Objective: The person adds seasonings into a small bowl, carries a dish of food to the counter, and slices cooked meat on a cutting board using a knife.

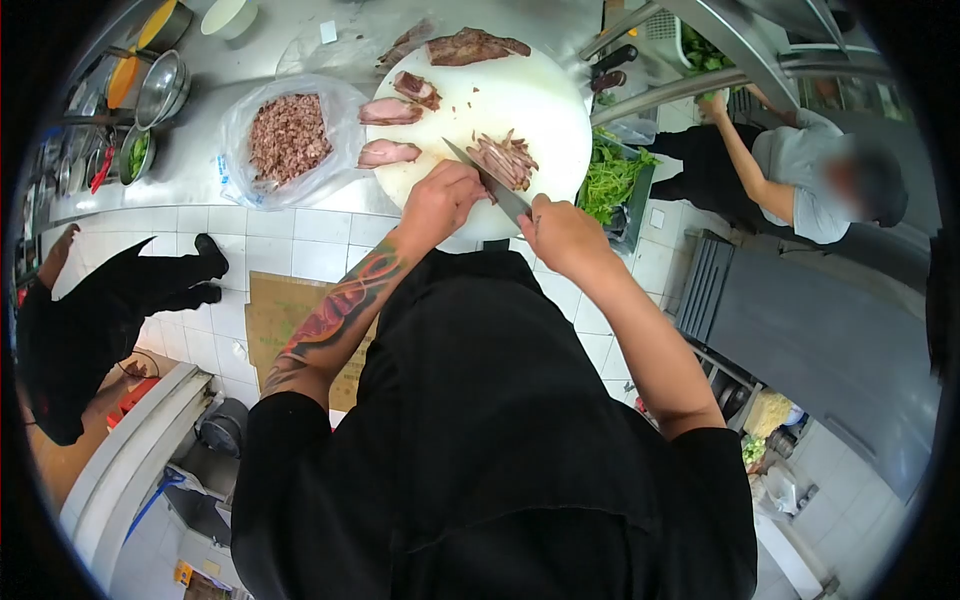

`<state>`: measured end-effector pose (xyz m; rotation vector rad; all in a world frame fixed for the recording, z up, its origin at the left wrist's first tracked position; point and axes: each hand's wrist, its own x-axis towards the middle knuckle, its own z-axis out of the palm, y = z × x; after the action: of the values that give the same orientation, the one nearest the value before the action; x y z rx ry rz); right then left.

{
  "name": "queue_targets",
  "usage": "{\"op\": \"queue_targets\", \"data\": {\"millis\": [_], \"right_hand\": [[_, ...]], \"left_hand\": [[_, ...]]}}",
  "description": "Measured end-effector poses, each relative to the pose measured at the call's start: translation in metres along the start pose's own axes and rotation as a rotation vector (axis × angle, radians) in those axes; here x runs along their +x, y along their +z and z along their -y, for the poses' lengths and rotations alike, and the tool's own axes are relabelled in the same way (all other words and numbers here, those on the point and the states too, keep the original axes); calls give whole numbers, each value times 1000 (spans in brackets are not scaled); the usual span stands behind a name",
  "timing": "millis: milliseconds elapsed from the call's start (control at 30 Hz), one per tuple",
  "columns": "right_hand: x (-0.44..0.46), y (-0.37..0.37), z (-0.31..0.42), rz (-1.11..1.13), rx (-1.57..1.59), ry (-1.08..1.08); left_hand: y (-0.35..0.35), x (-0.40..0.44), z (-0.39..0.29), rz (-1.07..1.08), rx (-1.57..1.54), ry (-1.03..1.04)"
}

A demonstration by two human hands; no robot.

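Note:
On a round white cutting board (pixel 545 90), my right hand (pixel 567 235) grips the handle of a knife (pixel 503 197), its blade slanting up and left. My left hand (pixel 443 200) is closed beside the blade, fingers bent down on a small piece of meat, mostly hidden. Thin meat slices (pixel 503 160) lie in a pile just right of the blade. Left on the board are two pinkish meat pieces (pixel 390 111) and a darker chunk (pixel 417 90). A long dark piece of meat (pixel 478 46) rests at the far edge.
A plastic-lined container of chopped meat (pixel 290 138) stands left of the board. Green leaves (pixel 612 182) fill a crate at the right. Knives (pixel 610 70) lie beyond the board's right edge. One person (pixel 800 165) stands at right, another (pixel 90 310) at left. Metal bowls (pixel 161 90) are far left.

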<state>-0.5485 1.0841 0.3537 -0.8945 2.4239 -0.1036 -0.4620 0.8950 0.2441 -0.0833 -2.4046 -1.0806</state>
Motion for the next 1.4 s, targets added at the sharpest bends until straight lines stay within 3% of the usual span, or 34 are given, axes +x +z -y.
{"op": "queue_targets", "data": {"millis": [200,467,567,700,767,800,867,1033,1133,1233,1400], "right_hand": [[-28,-5,-15,-95,131,-66],[-61,33,-25,-456,383,-80],[-72,35,-28,-456,522,13],[-78,42,-50,-535,690,155],[-81,41,-58,-535,709,220],[-83,39,-60,-544,710,222],[-88,36,-63,-517,714,252],[-82,47,-75,-525,786,254],[-74,38,-84,-478,808,218],[-57,17,-90,-359,813,91],[-25,-12,-87,-309,701,-49]], "left_hand": [[-7,-3,-5,44,-52,47],[-48,2,-5,43,13,69],[-52,22,-8,337,66,78],[-27,79,-5,477,75,206],[-16,109,5,679,232,527],[-13,118,8,678,233,535],[-8,133,11,936,119,656],[17,109,16,831,85,632],[32,88,6,646,192,462],[45,69,-14,309,232,-67],[53,65,-35,119,348,-92]]}}
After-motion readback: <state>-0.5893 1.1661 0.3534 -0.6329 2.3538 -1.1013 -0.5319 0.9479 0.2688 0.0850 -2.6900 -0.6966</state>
